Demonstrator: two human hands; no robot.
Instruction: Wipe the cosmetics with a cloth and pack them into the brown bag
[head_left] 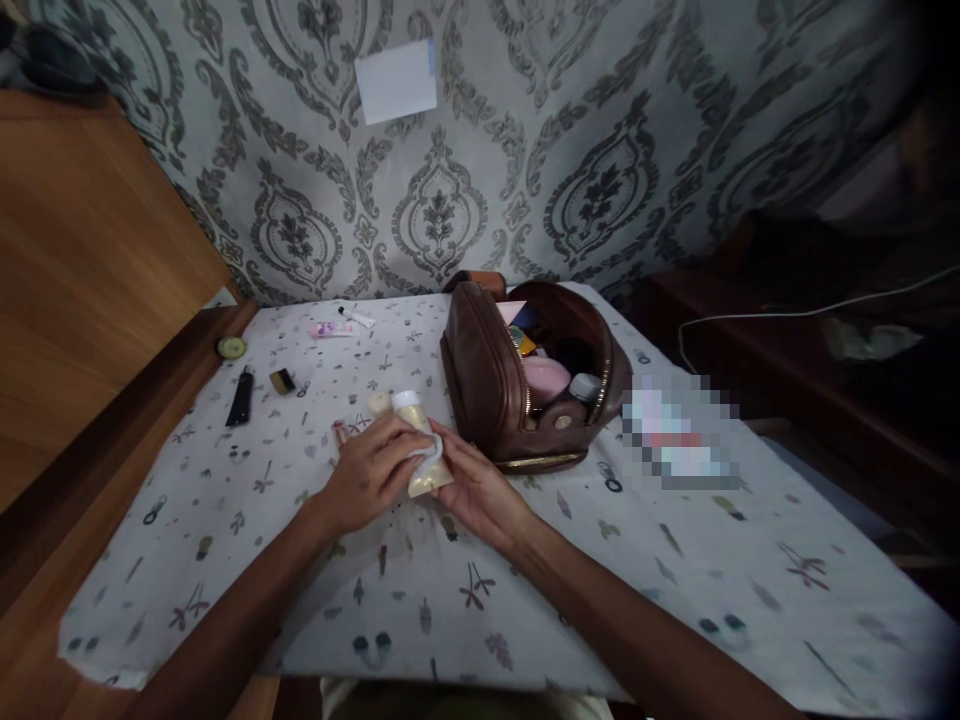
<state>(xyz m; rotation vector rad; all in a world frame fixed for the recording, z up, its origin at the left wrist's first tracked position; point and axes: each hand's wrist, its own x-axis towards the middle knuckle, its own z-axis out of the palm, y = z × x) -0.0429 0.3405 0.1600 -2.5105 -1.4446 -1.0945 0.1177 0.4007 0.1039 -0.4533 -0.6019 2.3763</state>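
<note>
My right hand [480, 490] lies palm up under a cream squeeze tube [424, 474] with a white cap [406, 399], holding it. My left hand [371, 470] presses a small white wipe [426, 452] against the tube's side. A round cream cap-like item [379, 402] rests on the cloth just left of the tube's cap. An open brown leather toiletry bag [487, 385] stands just beyond my right hand, with a pink container [546, 378] and other small items inside.
The table carries a white patterned cloth [675, 560]. At the far left lie a black lighter-like item [240, 398], a small dark and gold object [282, 380], a pink tube [330, 329], a white pen-like tube [355, 317] and a round yellowish lid [231, 347]. A wooden panel [82, 270] flanks the left.
</note>
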